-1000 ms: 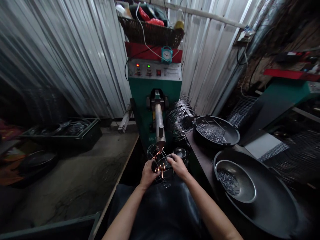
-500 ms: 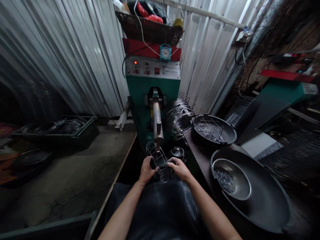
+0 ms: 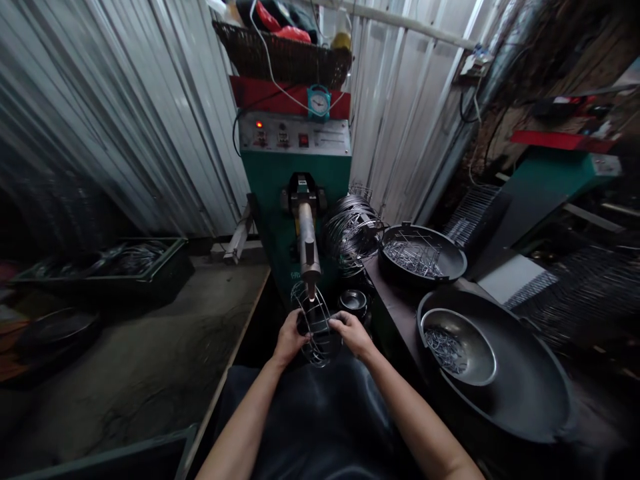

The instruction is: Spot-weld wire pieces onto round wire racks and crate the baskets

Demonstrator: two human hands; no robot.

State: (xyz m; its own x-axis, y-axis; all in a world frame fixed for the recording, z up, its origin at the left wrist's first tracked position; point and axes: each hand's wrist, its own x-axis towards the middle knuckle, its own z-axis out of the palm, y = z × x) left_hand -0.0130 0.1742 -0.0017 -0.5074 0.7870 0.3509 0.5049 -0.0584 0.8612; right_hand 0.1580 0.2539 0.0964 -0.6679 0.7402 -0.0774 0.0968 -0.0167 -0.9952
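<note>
A round wire frame is held between my two hands, tilted under the metal arm of a green machine. The arm's tip, with a bright spot at its end, meets the upper part of the frame; whether they touch I cannot tell. My left hand is closed on the frame's left side. On its right side, my right hand pinches a wire between thumb and fingers. Part of the frame is lost against the dark apron.
Right of the machine hangs a bundle of wire rings. A black pan of wire pieces stands on the right, near a large wok holding a metal bowl. Green bins lie left. A small clock hangs on the machine.
The camera view has shifted, so the machine sits slightly farther left. The wire frame has turned a little between my hands, and both hands keep their hold.
</note>
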